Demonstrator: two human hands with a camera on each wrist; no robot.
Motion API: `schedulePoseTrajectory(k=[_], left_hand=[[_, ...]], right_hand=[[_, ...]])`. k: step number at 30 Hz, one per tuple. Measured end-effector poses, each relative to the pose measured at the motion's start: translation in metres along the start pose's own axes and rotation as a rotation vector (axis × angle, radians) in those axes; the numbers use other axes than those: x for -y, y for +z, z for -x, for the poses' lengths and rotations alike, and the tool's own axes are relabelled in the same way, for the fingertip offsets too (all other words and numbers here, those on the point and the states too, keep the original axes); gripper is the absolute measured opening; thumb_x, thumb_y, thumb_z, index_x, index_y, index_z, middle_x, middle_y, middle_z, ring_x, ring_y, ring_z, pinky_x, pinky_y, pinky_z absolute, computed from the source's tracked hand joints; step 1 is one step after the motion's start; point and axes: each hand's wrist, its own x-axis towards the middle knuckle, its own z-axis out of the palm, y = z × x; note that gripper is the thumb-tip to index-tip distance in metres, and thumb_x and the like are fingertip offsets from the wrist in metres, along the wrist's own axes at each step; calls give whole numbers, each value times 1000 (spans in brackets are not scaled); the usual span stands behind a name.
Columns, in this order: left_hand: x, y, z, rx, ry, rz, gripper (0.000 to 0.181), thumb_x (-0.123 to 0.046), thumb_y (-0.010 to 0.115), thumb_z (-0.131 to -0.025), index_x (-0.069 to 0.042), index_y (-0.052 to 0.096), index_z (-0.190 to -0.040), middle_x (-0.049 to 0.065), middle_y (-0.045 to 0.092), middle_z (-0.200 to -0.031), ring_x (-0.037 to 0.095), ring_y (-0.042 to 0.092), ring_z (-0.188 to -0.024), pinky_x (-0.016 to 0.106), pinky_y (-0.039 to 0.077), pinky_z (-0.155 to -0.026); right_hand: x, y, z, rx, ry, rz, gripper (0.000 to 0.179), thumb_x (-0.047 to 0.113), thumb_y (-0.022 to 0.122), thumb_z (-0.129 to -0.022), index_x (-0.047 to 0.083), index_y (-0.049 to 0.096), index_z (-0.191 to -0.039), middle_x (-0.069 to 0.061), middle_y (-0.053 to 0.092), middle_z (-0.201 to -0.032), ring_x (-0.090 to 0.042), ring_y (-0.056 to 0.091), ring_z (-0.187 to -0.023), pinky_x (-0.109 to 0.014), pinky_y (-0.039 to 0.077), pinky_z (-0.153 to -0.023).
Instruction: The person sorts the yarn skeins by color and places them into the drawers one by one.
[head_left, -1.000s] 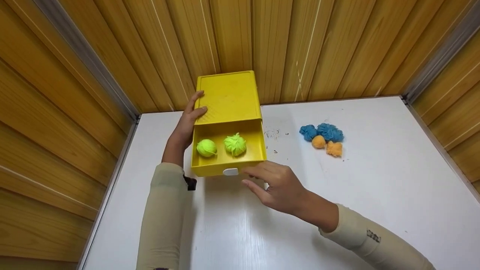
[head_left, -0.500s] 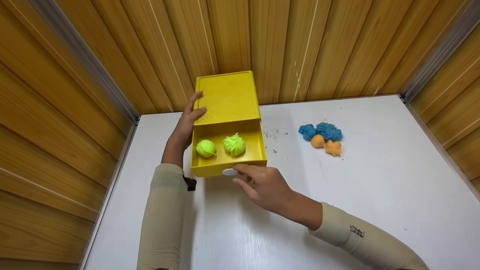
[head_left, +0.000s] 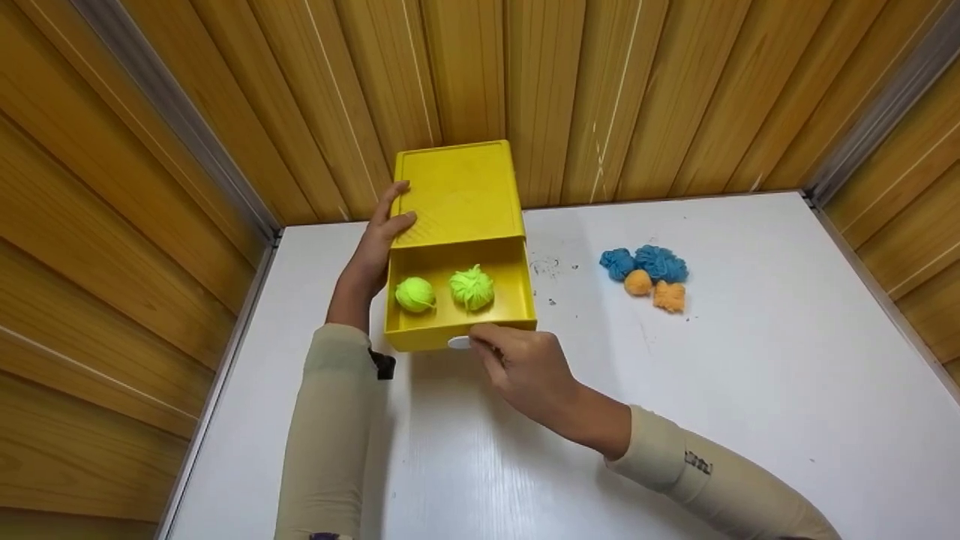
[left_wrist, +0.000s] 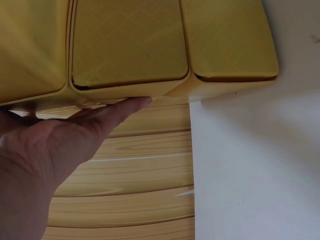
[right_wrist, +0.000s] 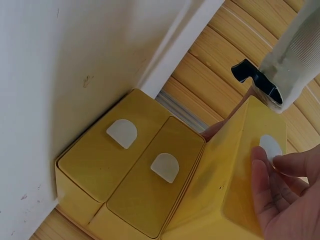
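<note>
Right hand (head_left: 534,375), foreground: the fingers were drawn together, thumb and fingertip pinching the white tab handle (head_left: 458,343) on the front of the top drawer (head_left: 424,340). The drawer stood pulled out; a smooth lime yarn ball (head_left: 415,295) and a tufted lime yarn ball (head_left: 472,289) lay apart on its floor. Beneath it, the middle drawer (right_wrist: 142,195) and bottom drawer (right_wrist: 95,165) were closed. Left hand (head_left: 371,251): the extended fingers and spread thumb lay against the left side of the yellow cabinet (head_left: 457,195), tips over its upper edge. To the right, on the white counter (head_left: 750,375), an orange yarn ball (head_left: 637,283) and orange yarn bundle (head_left: 669,297) lay before two blue yarn bundles (head_left: 661,264). Behind rose a wood-grained wall (head_left: 547,90).
</note>
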Motion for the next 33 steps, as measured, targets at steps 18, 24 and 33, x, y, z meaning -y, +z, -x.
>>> schedulePoseTrajectory(k=[18, 24, 33], left_hand=[[2, -2, -2, 13, 10, -7, 61, -34, 49, -108, -44, 25, -163, 1, 0, -182, 30, 24, -164, 53, 32, -131], [3, -3, -1, 18, 6, -2, 62, -34, 49, -109, -45, 24, -164, -1, -1, -182, 29, 22, -165, 52, 32, -132], [2, -2, -2, 22, 1, 11, 63, -33, 48, -109, -45, 23, -165, -2, -2, -182, 28, 22, -165, 51, 31, -132]], right_hand=[[2, 1, -3, -24, -14, 27, 5, 11, 77, -97, 15, 78, -99, 2, 81, -84, -8, 75, -73, -22, 62, -69], [1, 1, -3, -8, -1, 23, 5, 15, 76, -99, 15, 79, -103, 1, 83, -90, -10, 79, -79, -22, 63, -75], [-2, 2, -7, -54, -32, 47, 4, 14, 75, -99, 15, 78, -97, 2, 80, -81, -9, 75, -71, -24, 62, -67]])
